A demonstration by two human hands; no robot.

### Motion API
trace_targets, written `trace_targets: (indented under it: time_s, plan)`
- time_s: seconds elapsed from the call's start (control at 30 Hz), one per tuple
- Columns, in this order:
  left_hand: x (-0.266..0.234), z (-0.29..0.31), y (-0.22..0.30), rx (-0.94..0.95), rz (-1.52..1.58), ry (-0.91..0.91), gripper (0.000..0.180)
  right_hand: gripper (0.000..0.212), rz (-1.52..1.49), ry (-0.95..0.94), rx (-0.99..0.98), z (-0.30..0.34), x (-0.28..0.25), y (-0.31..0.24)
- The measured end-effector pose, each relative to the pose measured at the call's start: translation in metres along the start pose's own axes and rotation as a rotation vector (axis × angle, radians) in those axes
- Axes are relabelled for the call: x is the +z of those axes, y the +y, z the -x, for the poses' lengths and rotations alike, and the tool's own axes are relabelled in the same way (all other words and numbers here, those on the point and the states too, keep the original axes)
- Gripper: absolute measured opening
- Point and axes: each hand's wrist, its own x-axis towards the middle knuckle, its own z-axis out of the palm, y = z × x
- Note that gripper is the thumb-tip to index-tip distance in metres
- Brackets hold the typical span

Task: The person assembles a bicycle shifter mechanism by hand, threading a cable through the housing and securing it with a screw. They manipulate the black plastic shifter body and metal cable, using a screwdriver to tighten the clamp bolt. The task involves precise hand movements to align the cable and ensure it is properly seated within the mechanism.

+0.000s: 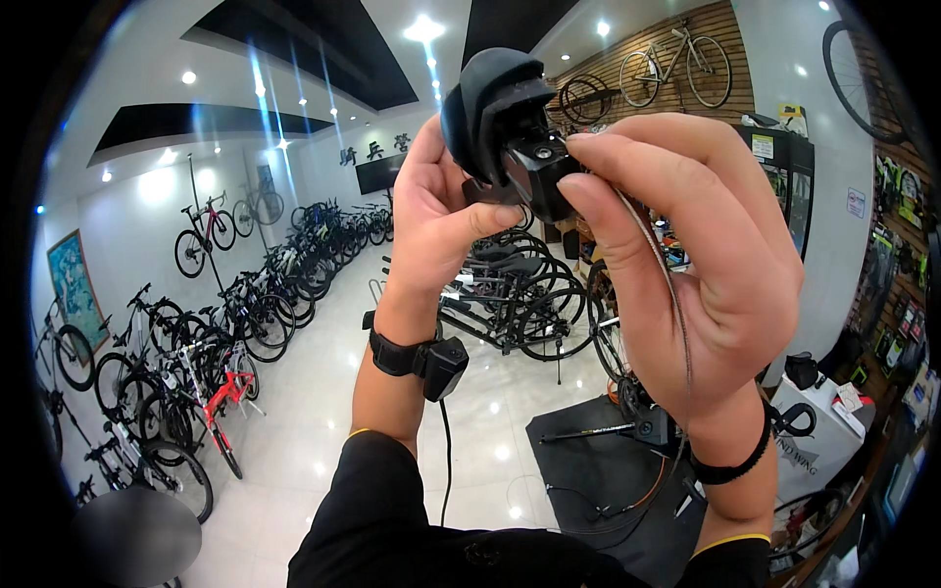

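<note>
Up before me, my left hand is closed around a black bicycle brake-shift lever, its rubber hood folded back and its thumb along the lower side. At the lever's angular body, the thumb and forefinger of my right hand are pinched together on a thin metal inner cable. The cable runs down across the right palm and past the wrist towards the floor mat. Its tip is hidden by the fingers and the lever. A black strapped device with a cord sits on my left wrist.
Bicycles line the left wall, with a red one among them. More bikes stand ahead in the middle. Loose cables lie on a black mat below my right arm. A white counter and hanging accessories are at the right.
</note>
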Motion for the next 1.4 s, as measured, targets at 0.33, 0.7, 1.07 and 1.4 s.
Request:
trace_targets:
  time_s: [0.33, 0.7, 1.07, 1.4]
  plan:
    - [0.002, 0.0, -0.005, -0.07, 0.018, 0.035, 0.085, 0.015, -0.001, -0.051, 0.022, -0.005, -0.006, 0.007]
    - [0.003, -0.001, -0.014, -0.072, 0.017, 0.031, 0.082, 0.017, 0.104, -0.052, 0.047, 0.0, -0.007, 0.007]
    - [-0.001, 0.0, -0.02, -0.062, 0.021, -0.009, 0.083, 0.013, 0.093, -0.071, 0.083, 0.002, -0.004, 0.01]
    - [-0.007, 0.002, -0.021, -0.11, -0.013, 0.018, 0.082, 0.012, 0.049, 0.039, 0.244, 0.001, 0.01, -0.006]
